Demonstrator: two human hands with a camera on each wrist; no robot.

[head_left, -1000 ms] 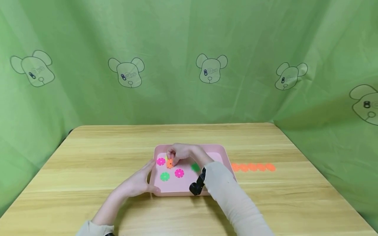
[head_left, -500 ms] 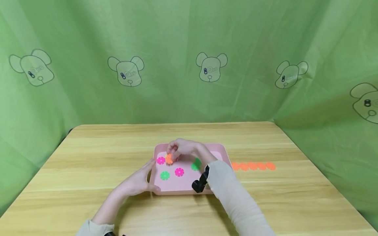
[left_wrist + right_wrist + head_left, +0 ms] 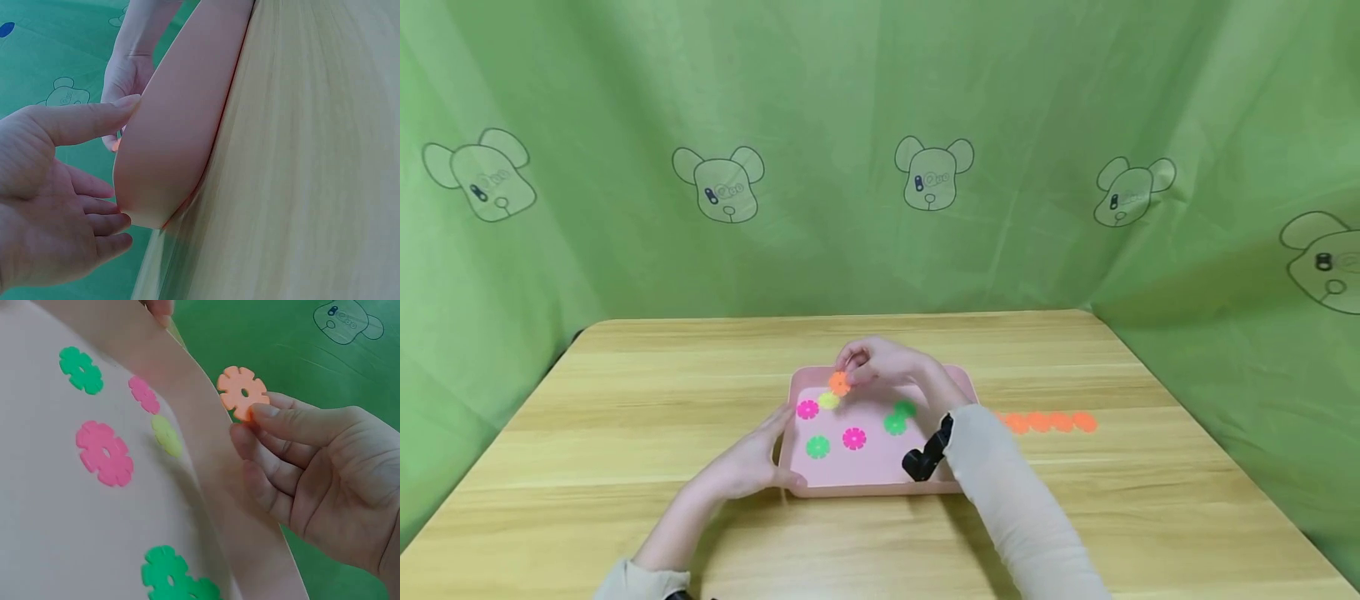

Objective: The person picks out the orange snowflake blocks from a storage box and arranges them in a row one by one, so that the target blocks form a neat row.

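My right hand [image 3: 880,360] pinches an orange notched plastic disc [image 3: 242,390] with a hole in its middle, between thumb and fingers. It holds the disc up over the back part of a pink tray [image 3: 865,490]. My left hand [image 3: 747,461] rests at the tray's left end, thumb [image 3: 94,122] on the rim and fingers extended along the outer wall. Inside the tray lie a yellow disc [image 3: 166,435], two pink discs [image 3: 854,438] and several green discs [image 3: 817,447], two of the green ones overlapping at the right.
To the right of the tray, a row of orange discs [image 3: 1051,422] lies on the wooden table [image 3: 625,400], partly hidden by the right sleeve. A green curtain [image 3: 827,250] with bear-head outlines hangs behind the table and along its sides.
My right hand has lifted the orange disc up and toward the tray's back, uncovering the yellow disc. The overlapping green discs show more fully. My left hand has stayed put.
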